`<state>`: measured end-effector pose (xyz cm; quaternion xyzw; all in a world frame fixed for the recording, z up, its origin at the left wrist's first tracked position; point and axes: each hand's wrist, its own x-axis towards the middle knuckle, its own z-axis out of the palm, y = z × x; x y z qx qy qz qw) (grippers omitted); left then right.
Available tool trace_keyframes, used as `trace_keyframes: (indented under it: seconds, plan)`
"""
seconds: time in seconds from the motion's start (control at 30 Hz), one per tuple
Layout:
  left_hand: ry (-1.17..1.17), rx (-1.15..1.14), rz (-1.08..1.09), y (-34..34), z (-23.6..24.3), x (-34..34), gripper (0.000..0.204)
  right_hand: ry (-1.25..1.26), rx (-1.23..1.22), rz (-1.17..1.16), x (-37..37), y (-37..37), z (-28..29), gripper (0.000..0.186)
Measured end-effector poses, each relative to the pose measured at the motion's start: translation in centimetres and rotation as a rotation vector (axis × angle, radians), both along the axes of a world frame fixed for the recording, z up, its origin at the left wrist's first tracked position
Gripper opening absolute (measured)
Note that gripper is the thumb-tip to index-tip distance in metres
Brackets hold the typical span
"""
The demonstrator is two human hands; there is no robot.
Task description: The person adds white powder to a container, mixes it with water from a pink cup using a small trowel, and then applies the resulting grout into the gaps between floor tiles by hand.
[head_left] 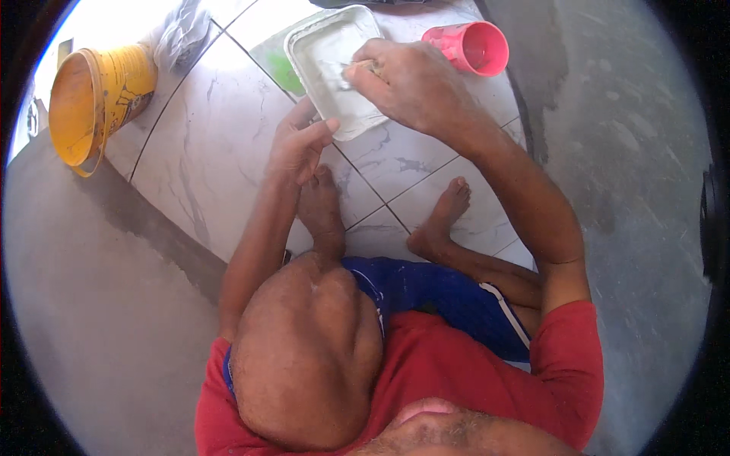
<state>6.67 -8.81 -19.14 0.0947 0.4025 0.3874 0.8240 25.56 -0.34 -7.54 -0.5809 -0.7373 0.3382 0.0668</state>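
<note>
A white rectangular tray (319, 47) with rounded corners is tilted in front of me, with white matter smeared inside. My left hand (303, 144) grips its near left corner, the thumb at the rim and the other fingers behind it, partly hidden. Over the tray's right side, my right hand (414, 87) is closed around a small tan and whitish brush-like thing (368, 67). Its white-coated end touches or hovers just above the tray's inside; I cannot tell which. The fingers hide most of this tool.
Right of the tray, a pink cup (485, 50) lies or leans on its side. A stained yellow bucket (99, 106) with a handle is at the far left, beside a crumpled clear plastic bag (182, 34). White marbled tiles (205, 144) meet grey cement (631, 228). My bare feet are below the tray.
</note>
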Motion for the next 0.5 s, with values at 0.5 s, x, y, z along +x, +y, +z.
trace_keyframes:
  seconds: [0.5]
  plan:
    - [-0.01,0.009,0.03,0.8,0.3,-0.2,0.058,-0.004,-0.017,0.041,-0.3,-1.4,-1.1,0.03]
